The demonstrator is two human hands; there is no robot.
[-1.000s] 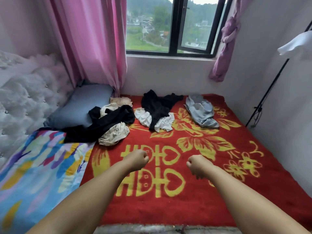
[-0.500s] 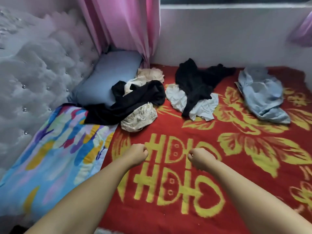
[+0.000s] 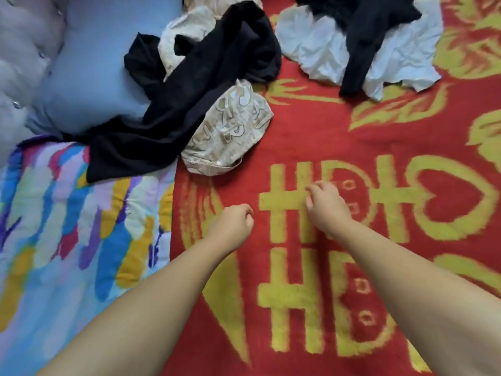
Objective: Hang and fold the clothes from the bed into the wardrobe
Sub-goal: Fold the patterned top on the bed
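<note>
A long black garment point(image 3: 189, 93) lies crumpled across a cream patterned garment point(image 3: 230, 131) on the bed's left half. Further right, a second black garment point(image 3: 363, 36) lies over a white one point(image 3: 322, 50). My left hand point(image 3: 230, 223) hovers over the red blanket point(image 3: 352, 137) in a fist, empty, a short way below the cream garment. My right hand point(image 3: 325, 204) is beside it, fingers loosely curled and holding nothing. The wardrobe is out of view.
A blue pillow point(image 3: 92, 69) lies at the upper left against a tufted grey headboard point(image 3: 19, 58). A multicoloured quilt point(image 3: 67, 226) covers the bed's left side next to the red blanket with yellow motifs.
The view has dropped and moved in towards the clothes; window and curtains have left the frame. Both hands have reached forward towards the cream garment, and the right hand's fingers have loosened.
</note>
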